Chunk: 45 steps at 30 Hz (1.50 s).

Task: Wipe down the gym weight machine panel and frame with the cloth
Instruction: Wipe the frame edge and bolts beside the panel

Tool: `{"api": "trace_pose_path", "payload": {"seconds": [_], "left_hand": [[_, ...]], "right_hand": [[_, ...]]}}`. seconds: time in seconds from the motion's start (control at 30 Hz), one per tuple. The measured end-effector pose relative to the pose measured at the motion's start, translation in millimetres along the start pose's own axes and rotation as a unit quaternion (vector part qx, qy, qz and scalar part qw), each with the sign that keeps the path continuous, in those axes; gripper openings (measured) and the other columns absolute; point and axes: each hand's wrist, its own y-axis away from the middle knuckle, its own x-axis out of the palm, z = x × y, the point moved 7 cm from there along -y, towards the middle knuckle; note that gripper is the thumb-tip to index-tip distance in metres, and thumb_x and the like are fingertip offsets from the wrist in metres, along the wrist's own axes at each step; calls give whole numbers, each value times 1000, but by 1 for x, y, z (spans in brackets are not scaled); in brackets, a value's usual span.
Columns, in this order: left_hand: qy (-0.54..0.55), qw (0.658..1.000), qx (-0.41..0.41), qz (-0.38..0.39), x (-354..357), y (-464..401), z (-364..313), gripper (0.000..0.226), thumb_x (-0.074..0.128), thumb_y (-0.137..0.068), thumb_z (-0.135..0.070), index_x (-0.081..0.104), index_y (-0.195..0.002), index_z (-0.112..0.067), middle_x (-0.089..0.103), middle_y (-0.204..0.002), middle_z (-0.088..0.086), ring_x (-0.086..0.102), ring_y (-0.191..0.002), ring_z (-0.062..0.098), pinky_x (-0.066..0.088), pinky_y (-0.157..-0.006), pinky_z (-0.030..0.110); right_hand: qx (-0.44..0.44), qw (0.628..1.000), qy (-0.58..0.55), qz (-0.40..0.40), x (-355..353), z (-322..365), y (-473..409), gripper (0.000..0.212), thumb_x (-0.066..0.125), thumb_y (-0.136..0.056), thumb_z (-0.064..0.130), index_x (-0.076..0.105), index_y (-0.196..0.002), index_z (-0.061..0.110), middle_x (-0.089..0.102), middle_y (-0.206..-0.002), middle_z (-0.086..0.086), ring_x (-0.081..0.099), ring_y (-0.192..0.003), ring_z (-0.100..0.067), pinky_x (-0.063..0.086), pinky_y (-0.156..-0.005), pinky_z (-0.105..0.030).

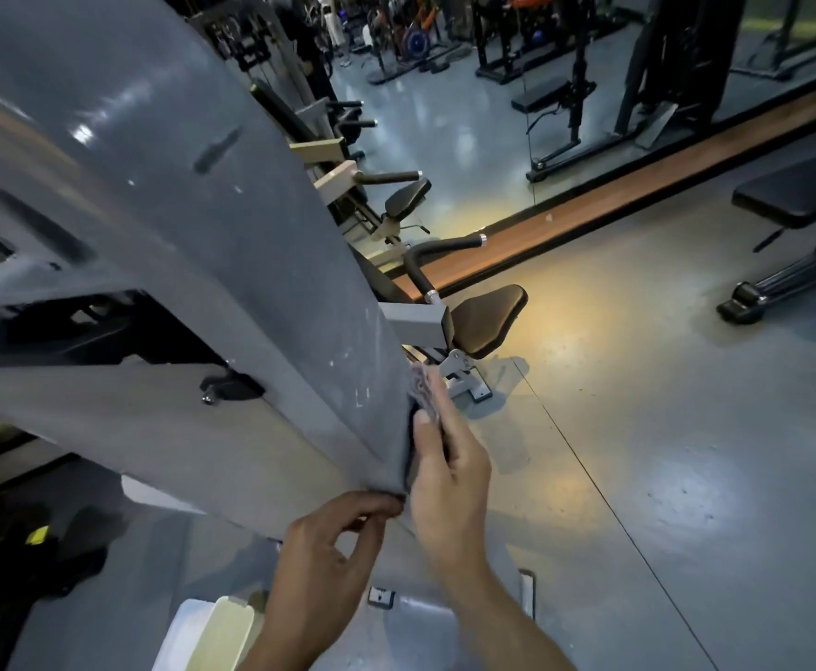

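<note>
The grey weight machine panel (232, 263) slants across the left half of the view, its surface scuffed with pale specks. My right hand (449, 472) grips a small greyish cloth (424, 387) and holds it against the panel's right edge near its lower corner. My left hand (324, 569) is just below, its curled fingertips pinching the bottom corner of the panel. Behind the panel, the beige frame (164, 428) and dark openings show.
A brown padded seat (490, 319) and curved black handle (437, 263) stand right of the panel. A black bench (793, 220) sits at far right. A mirror wall (493, 113) with a wooden base runs behind. Grey floor (662, 452) spreads to the right.
</note>
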Motion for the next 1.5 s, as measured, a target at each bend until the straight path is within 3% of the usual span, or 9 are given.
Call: {"api": "trace_pose_path", "payload": {"seconds": [0.17, 0.33, 0.5, 0.67, 0.87, 1.0, 1.17, 1.3, 1.5], "left_hand": [[13, 1000, 19, -19, -13, -4, -4, 29, 69, -89, -9, 77, -88, -36, 75, -88, -22, 72, -82, 1, 55, -72, 19], [46, 996, 47, -53, -24, -6, -11, 18, 68, -87, -17, 77, -87, -33, 76, -88, -19, 73, -78, 4, 51, -73, 13], [90, 993, 45, -57, -36, -9, -18, 15, 64, -87, -35, 79, -87, -32, 77, -89, -15, 73, -78, 9, 55, -74, 21], [97, 992, 57, -61, -41, -13, -22, 12, 65, -86, -35, 77, -83, -33, 77, -84, -13, 73, -75, 8, 55, -72, 22], [117, 989, 57, -77, -38, -17, -17, 10, 67, -84, -34, 76, -81, -32, 76, -81, -10, 73, -73, 9, 56, -71, 26], [125, 988, 66, -65, -39, -19, -17, 8, 68, -85, -33, 75, -83, -31, 76, -82, -11, 73, -74, 9, 56, -71, 25], [123, 987, 77, -62, -38, -20, -17, 10, 68, -86, -33, 76, -80, -31, 76, -81, -11, 73, -73, 9, 57, -70, 27], [119, 987, 87, -70, -39, -21, -17, 11, 66, -85, -30, 75, -77, -32, 75, -80, -13, 72, -70, 7, 55, -69, 21], [125, 985, 90, -75, -38, -20, -19, 12, 64, -85, -32, 74, -78, -30, 75, -80, -13, 71, -70, 8, 56, -68, 22]], "right_hand": [[-70, 996, -7, 47, 8, 26, -14, 49, 50, -103, 0, 57, -141, 30, 58, -145, 17, 48, -139, -1, 43, -114, -27], [-18, 999, 16, 28, -21, -18, 2, 55, 48, -99, -11, 61, -136, 28, 60, -142, 15, 49, -139, -4, 42, -117, -46], [-71, 996, 2, 44, 11, 37, -23, 44, 51, -97, 16, 61, -139, 26, 64, -139, 15, 55, -135, -9, 46, -114, -43], [-143, 985, 18, 97, 22, 61, -36, 44, 48, -101, 10, 55, -144, 19, 61, -143, 13, 52, -138, -6, 45, -112, -27], [-77, 992, 43, 94, -3, 21, -18, 50, 53, -101, -5, 59, -139, 27, 59, -142, 19, 48, -139, -1, 43, -115, -35], [-155, 981, 9, 117, 31, 85, -32, 46, 52, -102, -2, 57, -140, 23, 59, -143, 17, 63, -123, -8, 51, -101, -19], [-216, 963, 3, 160, 43, 107, -40, 48, 49, -101, -9, 50, -146, 7, 54, -150, 8, 45, -144, -12, 41, -115, -26], [-143, 979, 46, 135, 12, 53, -25, 50, 52, -102, -5, 53, -145, 21, 56, -148, 14, 46, -142, -7, 44, -114, -34], [-218, 966, 22, 135, 46, 114, -32, 47, 51, -100, -3, 52, -144, 15, 56, -146, 14, 49, -140, -8, 44, -112, -25]]}}
